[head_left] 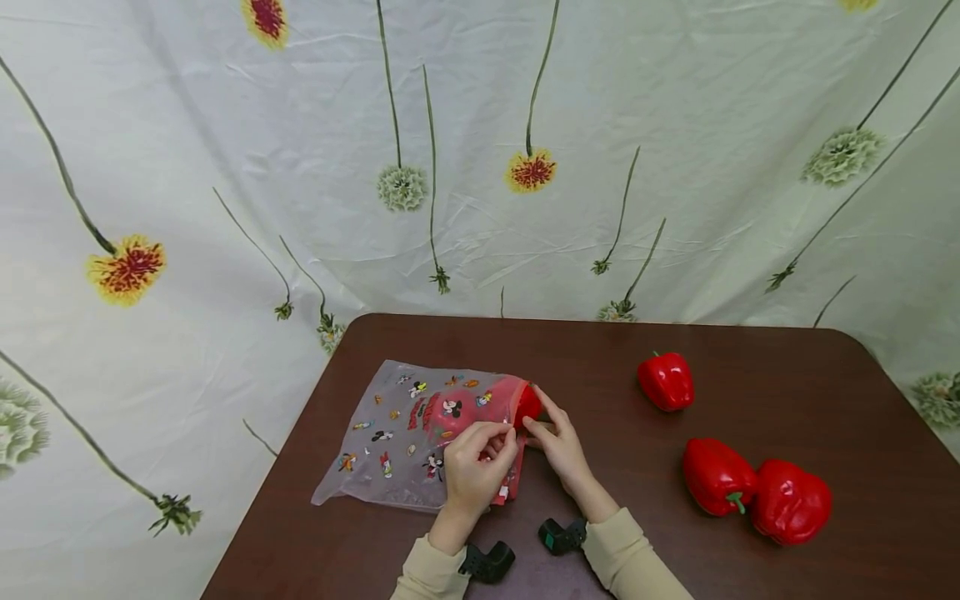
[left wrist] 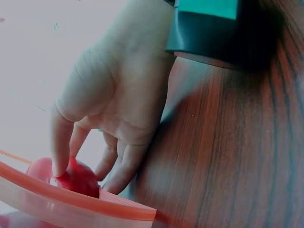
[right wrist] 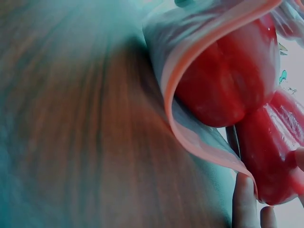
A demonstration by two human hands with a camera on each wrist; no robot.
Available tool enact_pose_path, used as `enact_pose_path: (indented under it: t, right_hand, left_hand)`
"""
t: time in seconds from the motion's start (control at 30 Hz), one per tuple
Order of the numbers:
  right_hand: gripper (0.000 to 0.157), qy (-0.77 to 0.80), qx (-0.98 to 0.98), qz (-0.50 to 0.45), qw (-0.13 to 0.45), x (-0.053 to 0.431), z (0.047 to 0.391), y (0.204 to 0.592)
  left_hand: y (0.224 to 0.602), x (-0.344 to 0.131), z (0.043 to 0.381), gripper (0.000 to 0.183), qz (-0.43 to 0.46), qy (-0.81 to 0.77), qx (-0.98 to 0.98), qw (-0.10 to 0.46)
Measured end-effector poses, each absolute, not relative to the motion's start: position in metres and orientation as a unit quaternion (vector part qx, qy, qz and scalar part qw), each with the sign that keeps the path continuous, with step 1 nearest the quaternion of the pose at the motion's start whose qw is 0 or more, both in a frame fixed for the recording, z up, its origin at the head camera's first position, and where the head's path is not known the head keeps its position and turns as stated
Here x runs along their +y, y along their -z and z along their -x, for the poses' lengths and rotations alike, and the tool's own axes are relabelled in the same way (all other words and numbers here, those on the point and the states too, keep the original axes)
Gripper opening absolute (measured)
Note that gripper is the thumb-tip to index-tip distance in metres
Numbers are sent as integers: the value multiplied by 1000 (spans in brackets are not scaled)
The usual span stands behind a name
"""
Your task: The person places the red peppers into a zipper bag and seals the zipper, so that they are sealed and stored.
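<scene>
A clear zip bag with cartoon figures and a red-pink band lies flat, its mouth facing right. My left hand pinches the near part of the bag's mouth, the other fingers curled. My right hand holds a red bell pepper at the mouth, thumb and fingers around it. The left wrist view shows this right hand with fingertips on the pepper behind the orange-pink rim. In the right wrist view, another red pepper sits inside the bag, beside the held pepper.
Three more red bell peppers rest on the brown table: one toward the back, and two side by side at the right. Each wrist wears a black camera. A flower-printed white cloth hangs behind the table.
</scene>
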State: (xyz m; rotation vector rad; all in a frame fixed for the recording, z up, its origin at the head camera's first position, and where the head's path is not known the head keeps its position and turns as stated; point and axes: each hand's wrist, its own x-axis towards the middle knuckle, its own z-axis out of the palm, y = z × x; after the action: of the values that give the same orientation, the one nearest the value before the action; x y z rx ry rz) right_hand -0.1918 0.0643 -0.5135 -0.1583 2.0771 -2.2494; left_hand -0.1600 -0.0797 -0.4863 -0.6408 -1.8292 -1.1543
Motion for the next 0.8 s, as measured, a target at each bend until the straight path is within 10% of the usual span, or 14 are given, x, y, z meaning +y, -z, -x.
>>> enact_pose_path:
  t: [0.8]
  right_hand:
    - [31,736,675,38,32,62,183,494]
  left_hand:
    - [489,-79,160,10,258,469,-735,417]
